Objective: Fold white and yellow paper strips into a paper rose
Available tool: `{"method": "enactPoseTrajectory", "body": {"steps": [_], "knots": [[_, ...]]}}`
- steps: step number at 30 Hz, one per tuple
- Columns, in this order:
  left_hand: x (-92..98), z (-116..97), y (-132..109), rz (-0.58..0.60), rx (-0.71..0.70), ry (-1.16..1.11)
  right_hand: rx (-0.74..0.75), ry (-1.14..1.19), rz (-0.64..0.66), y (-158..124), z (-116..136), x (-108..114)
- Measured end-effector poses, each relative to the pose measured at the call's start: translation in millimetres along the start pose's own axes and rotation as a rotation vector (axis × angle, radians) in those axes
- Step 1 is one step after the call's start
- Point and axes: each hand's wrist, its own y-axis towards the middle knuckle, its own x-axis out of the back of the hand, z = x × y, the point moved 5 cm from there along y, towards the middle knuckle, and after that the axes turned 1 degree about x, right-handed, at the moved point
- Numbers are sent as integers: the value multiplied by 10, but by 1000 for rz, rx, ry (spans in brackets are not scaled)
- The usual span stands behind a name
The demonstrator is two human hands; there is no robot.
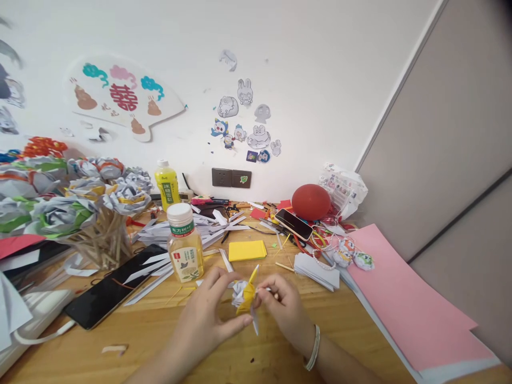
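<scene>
Above the table's front, a small paper flower [240,294] of crumpled white paper with yellow outer petals is held sideways between my two hands. My left hand [210,306] curves around its left side, the index finger at the top and the thumb against the lower petals. At the base of the flower, my right hand [282,301] is closed in a pinch, apparently on its thin stem, which the fingers mostly hide. Just beyond the hands lies a stack of yellow paper [247,250]. A stack of white paper slips [317,271] is to the right of it.
A tea bottle [185,248] stands near my left hand, with a yellow drink bottle [167,186] behind. Paper flowers on sticks [64,213] fill the left. A black tablet [114,288], a phone [294,224], a red balloon [311,201] and pink sheets [408,298] lie around.
</scene>
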Motion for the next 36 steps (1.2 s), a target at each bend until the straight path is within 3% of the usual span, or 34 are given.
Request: {"method": "enactPoseTrajectory", "body": {"steps": [4,13,21,30,36], "knots": [[45,-34,8,-44,-91,0,-53,112,26,41,-6,-12],[71,2,16,-112,-134,61,-9,222,124,24,-30,-78],[44,-19,28,-51,-202,70,-120,352,203,98,-175,-83],[-82,133,82,49,-95,175,-14,-217,80,143,-329,68],[-212,213,52,89,-23,153,51,-651,208,125,-242,5]]}}
